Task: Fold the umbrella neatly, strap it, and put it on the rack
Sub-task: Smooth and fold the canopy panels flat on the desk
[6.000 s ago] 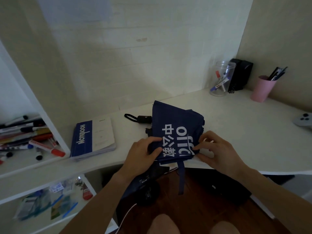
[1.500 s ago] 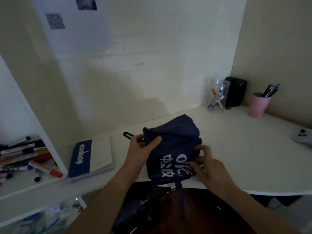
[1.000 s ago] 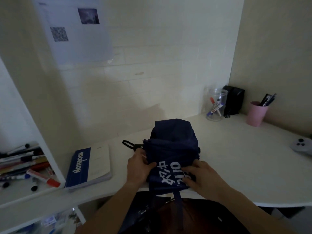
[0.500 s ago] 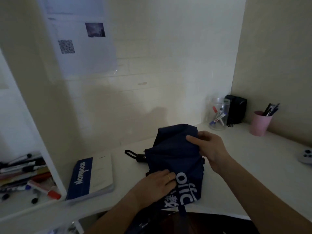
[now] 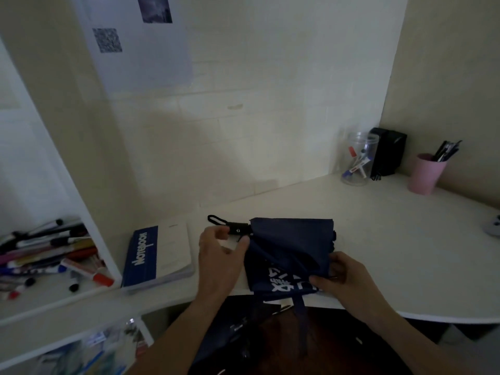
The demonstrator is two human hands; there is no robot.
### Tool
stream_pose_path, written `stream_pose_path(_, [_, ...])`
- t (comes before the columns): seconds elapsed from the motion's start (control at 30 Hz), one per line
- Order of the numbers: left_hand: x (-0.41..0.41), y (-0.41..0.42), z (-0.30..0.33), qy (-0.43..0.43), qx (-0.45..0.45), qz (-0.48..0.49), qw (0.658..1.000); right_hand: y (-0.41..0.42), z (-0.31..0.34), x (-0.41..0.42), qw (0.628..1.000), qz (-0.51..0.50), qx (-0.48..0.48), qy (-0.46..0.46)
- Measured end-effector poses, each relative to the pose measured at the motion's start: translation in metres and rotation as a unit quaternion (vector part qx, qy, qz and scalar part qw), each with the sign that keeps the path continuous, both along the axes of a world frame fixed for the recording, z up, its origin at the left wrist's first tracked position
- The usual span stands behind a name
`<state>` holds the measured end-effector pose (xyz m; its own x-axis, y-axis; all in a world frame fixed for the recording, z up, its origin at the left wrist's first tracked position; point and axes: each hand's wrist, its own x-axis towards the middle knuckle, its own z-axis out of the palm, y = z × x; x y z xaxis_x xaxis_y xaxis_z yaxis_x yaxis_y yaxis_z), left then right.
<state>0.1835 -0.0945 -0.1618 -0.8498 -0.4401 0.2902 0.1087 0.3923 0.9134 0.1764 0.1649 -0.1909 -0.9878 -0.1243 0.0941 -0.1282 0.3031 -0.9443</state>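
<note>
I see dim room: white tiled wall (image 5: 243, 77), beige side wall (image 5: 446, 63), white corner desk (image 5: 392, 239), white shelf unit (image 5: 89, 207) at left, dark wood floor (image 5: 338, 347) below.

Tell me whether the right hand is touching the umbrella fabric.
Touching. The head view shows the right hand with its thumb and fingers pinching the near right edge of the navy umbrella fabric on the desk.

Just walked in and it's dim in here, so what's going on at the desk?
A person is folding a navy umbrella on the white desk. The right hand pinches the canopy's near edge; the left hand is by the black handle. The strap hangs loose off the desk edge.
</note>
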Motion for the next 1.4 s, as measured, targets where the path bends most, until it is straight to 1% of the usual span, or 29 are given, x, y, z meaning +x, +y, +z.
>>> stream_pose_path(0.07, [-0.008, 0.003, 0.012, -0.061, 0.060, -0.054, 0.995, 0.000, 0.002, -0.001, 1.000, -0.002, 0.002, -0.003])
stream_pose_path(0.13, [-0.013, 0.010, 0.020, -0.109, 0.112, -0.105, 0.982, 0.000, 0.004, 0.000, 1.000, 0.003, -0.007, -0.005])
stream_pose_path(0.2, [-0.019, 0.014, 0.022, -0.121, 0.117, -0.115, 0.979, 0.000, 0.009, 0.002, 1.000, 0.008, -0.017, -0.001])
stream_pose_path(0.27, [-0.024, 0.015, 0.020, -0.116, 0.102, -0.112, 0.982, 0.000, 0.010, 0.003, 0.999, 0.021, -0.024, -0.003])
stream_pose_path(0.3, [-0.026, 0.015, 0.019, -0.115, 0.111, -0.115, 0.980, 0.000, 0.010, 0.003, 0.999, 0.029, -0.031, -0.006])
stream_pose_path(0.43, [-0.025, 0.021, 0.024, -0.149, 0.202, -0.155, 0.955, 0.001, 0.010, 0.003, 0.993, 0.040, -0.109, -0.009])
stream_pose_path(0.53, [-0.024, 0.026, 0.024, -0.170, 0.270, -0.177, 0.931, -0.001, 0.010, 0.004, 0.993, 0.025, -0.112, 0.009])
stream_pose_path(0.6, [-0.027, 0.024, 0.022, -0.178, 0.290, -0.199, 0.919, -0.002, 0.009, 0.003, 0.994, 0.018, -0.106, 0.017])
stream_pose_path(0.73, [-0.025, 0.014, 0.019, -0.194, 0.245, -0.273, 0.910, -0.002, 0.008, 0.001, 0.993, 0.013, -0.116, 0.018])
stream_pose_path(0.83, [-0.020, 0.004, 0.018, -0.207, 0.238, -0.277, 0.907, -0.001, 0.006, 0.002, 0.991, 0.023, -0.129, 0.010])
stream_pose_path(0.9, [-0.017, 0.000, 0.018, -0.211, 0.195, -0.283, 0.915, 0.000, 0.005, 0.002, 0.990, 0.029, -0.135, 0.003])
stream_pose_path(1.0, [-0.014, -0.003, 0.014, -0.164, 0.128, -0.274, 0.939, -0.001, 0.007, 0.003, 0.989, 0.034, -0.142, 0.003])
stream_pose_path(1.07, [-0.008, -0.002, 0.012, -0.142, 0.093, -0.287, 0.943, -0.001, 0.009, 0.005, 0.990, 0.034, -0.140, 0.008])
stream_pose_path(1.13, [-0.003, 0.000, 0.009, -0.130, 0.099, -0.288, 0.943, -0.001, 0.010, 0.006, 0.990, 0.030, -0.137, 0.010])
stream_pose_path(1.27, [0.000, 0.005, 0.009, -0.140, 0.198, -0.275, 0.930, 0.000, 0.009, 0.005, 0.992, 0.013, -0.122, 0.012])
stream_pose_path(1.3, [0.001, 0.007, 0.009, -0.145, 0.210, -0.266, 0.930, 0.000, 0.008, 0.005, 0.993, 0.011, -0.117, 0.012])
stream_pose_path(1.33, [0.003, 0.008, 0.008, -0.144, 0.205, -0.259, 0.933, -0.001, 0.009, 0.005, 0.994, 0.009, -0.111, 0.013])
stream_pose_path(1.4, [0.009, 0.011, 0.004, -0.133, 0.163, -0.252, 0.945, -0.001, 0.009, 0.005, 0.995, 0.001, -0.098, 0.011])
